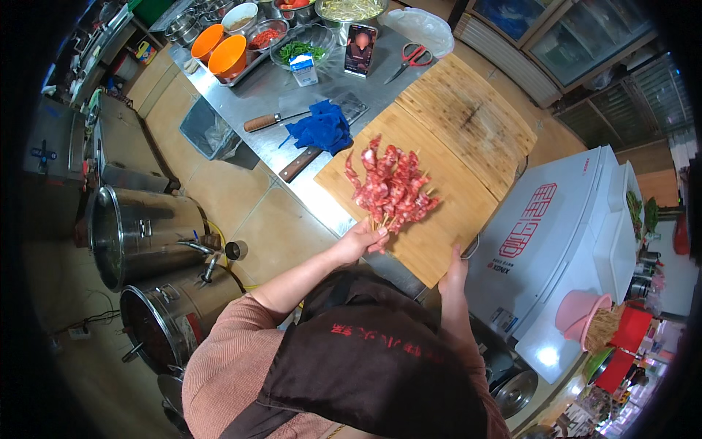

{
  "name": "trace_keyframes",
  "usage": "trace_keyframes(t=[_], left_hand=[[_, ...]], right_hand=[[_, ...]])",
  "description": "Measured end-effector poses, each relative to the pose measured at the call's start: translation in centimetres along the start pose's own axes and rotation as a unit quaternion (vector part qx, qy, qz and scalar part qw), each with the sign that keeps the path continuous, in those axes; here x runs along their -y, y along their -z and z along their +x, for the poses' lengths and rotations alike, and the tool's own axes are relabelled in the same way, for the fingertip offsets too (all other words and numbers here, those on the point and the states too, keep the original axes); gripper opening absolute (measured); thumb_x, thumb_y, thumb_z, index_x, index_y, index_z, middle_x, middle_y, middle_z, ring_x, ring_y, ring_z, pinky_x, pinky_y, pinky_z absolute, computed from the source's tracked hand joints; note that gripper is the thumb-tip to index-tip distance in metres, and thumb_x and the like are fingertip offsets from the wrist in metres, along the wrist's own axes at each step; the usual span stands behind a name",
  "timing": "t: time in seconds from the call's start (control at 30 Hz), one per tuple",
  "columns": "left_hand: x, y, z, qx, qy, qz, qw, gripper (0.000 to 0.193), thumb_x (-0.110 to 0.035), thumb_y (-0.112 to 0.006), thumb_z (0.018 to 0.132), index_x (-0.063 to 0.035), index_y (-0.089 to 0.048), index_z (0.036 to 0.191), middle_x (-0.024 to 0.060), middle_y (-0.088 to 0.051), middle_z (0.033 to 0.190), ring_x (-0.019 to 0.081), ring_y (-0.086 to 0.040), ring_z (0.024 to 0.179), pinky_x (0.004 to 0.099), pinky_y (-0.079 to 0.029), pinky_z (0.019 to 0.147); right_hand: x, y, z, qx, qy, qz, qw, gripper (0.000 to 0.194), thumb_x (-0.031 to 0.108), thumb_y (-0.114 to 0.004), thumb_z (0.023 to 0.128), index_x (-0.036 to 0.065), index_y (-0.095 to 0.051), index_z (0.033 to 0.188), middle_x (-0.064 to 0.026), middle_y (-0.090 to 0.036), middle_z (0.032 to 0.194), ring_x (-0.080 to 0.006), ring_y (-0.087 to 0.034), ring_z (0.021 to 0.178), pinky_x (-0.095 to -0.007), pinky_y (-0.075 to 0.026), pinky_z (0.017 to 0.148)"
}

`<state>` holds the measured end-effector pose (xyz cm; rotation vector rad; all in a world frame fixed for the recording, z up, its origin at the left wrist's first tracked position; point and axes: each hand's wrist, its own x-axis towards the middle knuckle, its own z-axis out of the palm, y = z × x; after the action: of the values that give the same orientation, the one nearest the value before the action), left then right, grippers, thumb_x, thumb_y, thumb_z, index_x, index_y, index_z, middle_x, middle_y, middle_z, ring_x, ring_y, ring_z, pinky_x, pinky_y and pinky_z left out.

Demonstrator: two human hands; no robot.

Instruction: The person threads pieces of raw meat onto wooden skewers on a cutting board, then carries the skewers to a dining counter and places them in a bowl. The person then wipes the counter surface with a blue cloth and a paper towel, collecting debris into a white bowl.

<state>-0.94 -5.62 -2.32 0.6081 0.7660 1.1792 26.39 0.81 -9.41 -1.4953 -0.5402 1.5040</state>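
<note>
A bunch of raw meat skewers point(392, 184) is held by the stick ends in my left hand point(362, 238), over the near wooden cutting board point(460, 219). My right hand point(454, 273) is at that board's near right corner, close to a metal handle; its fingers are partly hidden, so its grip cannot be made out. Behind lies a second, stained wooden board point(471, 118). Left of the boards are a blue cloth point(323, 127), a knife with a wooden handle point(300, 164) partly beneath it, and another wooden-handled tool point(263, 122).
Red-handled scissors point(415, 56), a propped phone point(360, 50), a small carton point(303, 69), orange bowls point(227, 56) and a bowl of chopped greens point(301, 46) stand on the steel table point(249, 99). A white chest freezer point(543, 219) is at right, large steel pots point(159, 236) at left.
</note>
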Motion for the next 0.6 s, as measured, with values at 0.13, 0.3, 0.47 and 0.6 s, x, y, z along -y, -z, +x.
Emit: trace_keyframes(t=[0.13, 0.3, 0.47, 0.6], left_hand=[[0.3, -1.5, 0.8, 0.043, 0.010, 0.021, 0.999, 0.012, -0.022, -0.045, 0.100, -0.0105, -0.043, 0.106, -0.0034, -0.044, 0.073, 0.0047, -0.040, 0.058, 0.0258, -0.044, 0.066], [1.2, -4.0, 1.3, 0.118, 0.020, 0.056, 0.991, 0.013, -0.020, -0.043, 0.101, -0.0110, -0.042, 0.110, -0.0032, -0.044, 0.074, 0.0050, -0.040, 0.059, 0.0265, -0.044, 0.068], [3.2, -8.1, 1.3, 0.143, 0.029, 0.042, 0.988, 0.010, -0.018, -0.044, 0.100, -0.0098, -0.044, 0.105, -0.0022, -0.044, 0.075, 0.0067, -0.040, 0.060, 0.0283, -0.044, 0.070], [5.2, -11.6, 1.0, 0.149, 0.035, 0.089, 0.984, 0.015, -0.023, -0.047, 0.100, -0.0092, -0.044, 0.100, -0.0031, -0.046, 0.076, 0.0055, -0.041, 0.063, 0.0242, -0.042, 0.065]], right_hand=[[3.8, -0.4, -1.0, -0.151, 0.210, -0.149, 0.954, 0.047, 0.020, -0.053, 0.097, 0.000, -0.039, 0.136, -0.0125, -0.054, 0.129, -0.0220, -0.050, 0.119, -0.0343, -0.036, 0.105], [13.0, -0.1, -1.8, 0.144, 0.189, -0.146, 0.960, 0.040, 0.018, -0.046, 0.099, -0.003, -0.046, 0.133, -0.0140, -0.051, 0.134, -0.0189, -0.047, 0.124, -0.0315, -0.033, 0.106], [19.9, -1.9, -2.0, 0.285, 0.222, -0.215, 0.907, 0.037, 0.019, -0.046, 0.100, -0.002, -0.049, 0.131, -0.0120, -0.054, 0.131, -0.0165, -0.047, 0.124, -0.0297, -0.034, 0.105], [22.5, -0.8, -2.3, 0.318, 0.197, -0.253, 0.892, 0.030, 0.014, -0.051, 0.097, -0.002, -0.058, 0.122, -0.0094, -0.065, 0.113, -0.0153, -0.056, 0.110, -0.0270, -0.041, 0.096]])
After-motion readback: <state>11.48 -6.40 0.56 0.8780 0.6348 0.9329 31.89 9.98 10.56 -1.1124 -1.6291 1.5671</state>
